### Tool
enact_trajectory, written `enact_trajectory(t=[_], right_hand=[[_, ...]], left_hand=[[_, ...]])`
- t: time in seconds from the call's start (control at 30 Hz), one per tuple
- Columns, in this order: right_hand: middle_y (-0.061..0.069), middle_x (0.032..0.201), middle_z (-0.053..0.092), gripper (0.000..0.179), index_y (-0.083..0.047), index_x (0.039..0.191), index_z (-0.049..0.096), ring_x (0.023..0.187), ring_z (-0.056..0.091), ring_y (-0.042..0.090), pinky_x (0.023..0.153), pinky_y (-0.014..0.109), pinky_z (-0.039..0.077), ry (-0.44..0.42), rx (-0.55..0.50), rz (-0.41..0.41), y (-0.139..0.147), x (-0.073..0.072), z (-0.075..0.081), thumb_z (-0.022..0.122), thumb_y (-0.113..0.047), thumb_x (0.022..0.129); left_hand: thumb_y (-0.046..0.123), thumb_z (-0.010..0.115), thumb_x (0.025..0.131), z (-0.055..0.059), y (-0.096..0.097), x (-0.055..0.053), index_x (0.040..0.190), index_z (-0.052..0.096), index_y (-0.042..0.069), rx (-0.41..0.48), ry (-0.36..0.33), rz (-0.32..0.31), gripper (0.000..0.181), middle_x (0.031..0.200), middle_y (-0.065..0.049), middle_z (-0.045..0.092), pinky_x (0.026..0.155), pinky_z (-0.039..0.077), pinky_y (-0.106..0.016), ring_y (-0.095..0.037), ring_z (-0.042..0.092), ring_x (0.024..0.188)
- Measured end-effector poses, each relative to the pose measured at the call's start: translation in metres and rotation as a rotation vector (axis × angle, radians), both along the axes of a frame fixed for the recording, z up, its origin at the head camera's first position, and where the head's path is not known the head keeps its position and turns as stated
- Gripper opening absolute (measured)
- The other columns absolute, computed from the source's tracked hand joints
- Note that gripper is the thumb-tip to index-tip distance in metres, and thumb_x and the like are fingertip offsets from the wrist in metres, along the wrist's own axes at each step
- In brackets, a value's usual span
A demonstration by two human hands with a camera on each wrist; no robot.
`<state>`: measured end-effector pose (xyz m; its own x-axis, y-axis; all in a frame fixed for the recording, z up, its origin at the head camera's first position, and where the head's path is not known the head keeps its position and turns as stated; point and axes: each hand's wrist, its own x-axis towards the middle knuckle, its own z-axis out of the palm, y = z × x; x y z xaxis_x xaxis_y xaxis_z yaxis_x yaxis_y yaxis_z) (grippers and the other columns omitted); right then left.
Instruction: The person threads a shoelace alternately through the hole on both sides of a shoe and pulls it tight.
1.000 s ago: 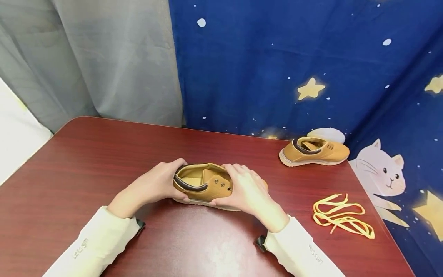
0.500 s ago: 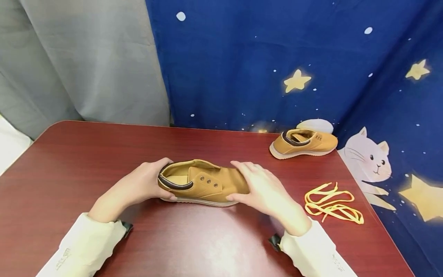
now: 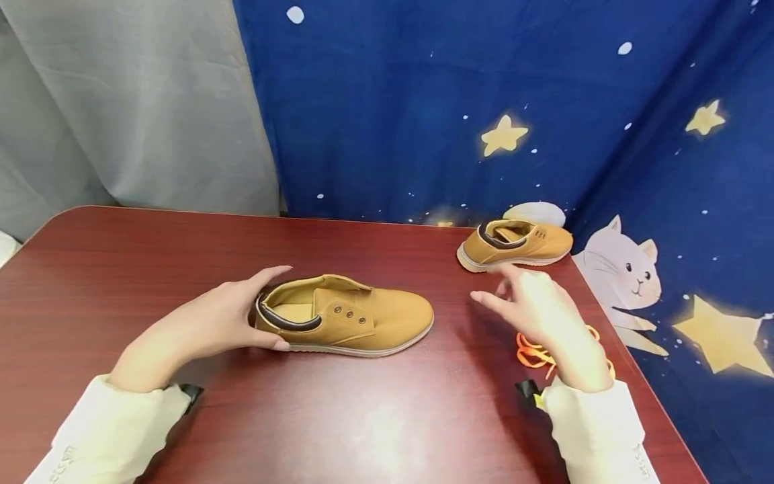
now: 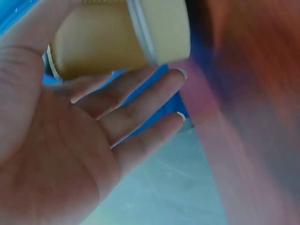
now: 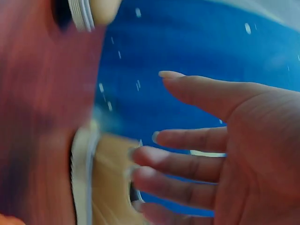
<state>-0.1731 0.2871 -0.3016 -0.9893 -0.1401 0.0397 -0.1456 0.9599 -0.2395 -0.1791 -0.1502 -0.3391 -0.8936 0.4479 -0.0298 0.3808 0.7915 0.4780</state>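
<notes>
"What hangs behind the table (image 3: pixel 181 249)?"
"A gray curtain (image 3: pixel 169 107) behind the left part of its far edge — a blue curtain (image 3: pixel 375 101) behind the rest."
"And past the table's right edge?"
"A printed cat (image 3: pixel 631 275) on the blue curtain — then a big yellow star (image 3: pixel 721 336) farther from the table, with smaller stars (image 3: pixel 504 136) higher up."

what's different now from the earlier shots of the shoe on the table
The right hand has let go of the near shoe and moved off to the right, its forearm now partly covering the laces. The left hand has opened wider around the heel; whether it touches is unclear. The view shifted too. The far shoe stayed put; the near one seems to have.
</notes>
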Motion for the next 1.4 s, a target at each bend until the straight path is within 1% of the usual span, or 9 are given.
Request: enact_trajectory(t=[0.13,0.27,0.43,0.53,0.67,0.83,1.03,1.27,1.4], right_hand=[[0.004,0.088,0.071,0.068,-0.007,0.136,0.053,0.068,0.062,0.013,0.064,0.032,0.046,-0.070,-0.035,-0.073,0.026,-0.001,0.003,0.065,-0.057,0.092],[0.011,0.090,0.073,0.062,0.000,0.124,0.061,0.076,0.066,0.021,0.069,0.038,0.050,-0.092,-0.022,-0.105,0.052,-0.004,0.005,0.064,-0.054,0.094],[0.014,0.094,0.075,0.052,-0.001,0.106,0.070,0.085,0.067,0.027,0.076,0.045,0.052,-0.144,-0.020,-0.116,0.072,-0.008,0.001,0.064,-0.052,0.094],[0.014,0.093,0.074,0.053,0.000,0.104,0.070,0.080,0.066,0.025,0.072,0.041,0.052,-0.197,-0.043,-0.135,0.081,-0.011,-0.007,0.063,-0.052,0.095],[0.013,0.085,0.070,0.055,0.005,0.105,0.065,0.071,0.063,0.020,0.062,0.033,0.051,-0.314,-0.144,-0.193,0.099,-0.012,-0.014,0.060,-0.049,0.098],[0.010,0.080,0.067,0.059,0.006,0.104,0.061,0.068,0.065,0.018,0.062,0.032,0.056,-0.379,-0.202,-0.326,0.122,-0.007,-0.017,0.058,-0.053,0.098],[0.011,0.073,0.063,0.077,0.004,0.100,0.061,0.064,0.062,0.021,0.059,0.038,0.050,-0.436,-0.051,-0.509,0.134,-0.001,-0.017,0.058,-0.072,0.088],[0.014,0.080,0.062,0.079,0.006,0.103,0.057,0.062,0.066,0.020,0.056,0.033,0.057,-0.470,-0.109,-0.488,0.127,-0.011,-0.032,0.067,-0.070,0.082],[0.010,0.075,0.060,0.065,0.002,0.095,0.059,0.062,0.063,0.019,0.056,0.031,0.056,-0.463,-0.093,-0.454,0.121,-0.016,-0.035,0.070,-0.062,0.085]], left_hand=[[0.074,0.072,0.074,0.011,-0.001,0.006,0.157,0.032,0.019,-0.010,0.013,0.026,0.107,0.132,-0.008,0.065,0.099,0.049,-0.056,-0.026,0.063,0.118],[0.070,0.062,0.087,0.021,0.013,0.012,0.159,0.029,0.014,-0.013,0.069,0.092,0.097,0.135,-0.015,0.061,0.103,0.043,-0.061,-0.034,0.055,0.126],[0.046,0.073,0.090,0.025,0.033,0.024,0.136,0.058,0.012,0.022,0.255,0.144,0.060,0.129,-0.014,0.061,0.099,0.045,-0.059,-0.038,0.052,0.123],[0.034,0.082,0.083,0.022,0.044,0.028,0.117,0.069,0.012,0.046,0.382,0.109,0.042,0.111,-0.009,0.066,0.092,0.050,-0.052,-0.033,0.058,0.109],[0.027,0.089,0.075,0.016,0.060,0.026,0.108,0.071,0.009,-0.006,0.480,-0.039,0.042,0.100,-0.004,0.066,0.083,0.053,-0.043,-0.025,0.061,0.093],[0.023,0.090,0.073,0.008,0.077,0.021,0.112,0.068,0.008,-0.077,0.462,-0.106,0.047,0.098,-0.003,0.066,0.079,0.053,-0.041,-0.023,0.062,0.089],[0.022,0.089,0.075,0.003,0.083,0.020,0.115,0.065,0.007,-0.052,0.409,-0.098,0.049,0.100,-0.006,0.072,0.090,0.053,-0.044,-0.024,0.067,0.097],[0.023,0.088,0.076,0.001,0.081,0.021,0.116,0.063,0.007,-0.069,0.437,-0.110,0.050,0.094,-0.007,0.073,0.083,0.054,-0.042,-0.023,0.070,0.088],[0.022,0.088,0.076,0.000,0.081,0.022,0.118,0.062,0.007,-0.065,0.441,-0.111,0.051,0.093,-0.007,0.072,0.080,0.055,-0.041,-0.023,0.069,0.086]])
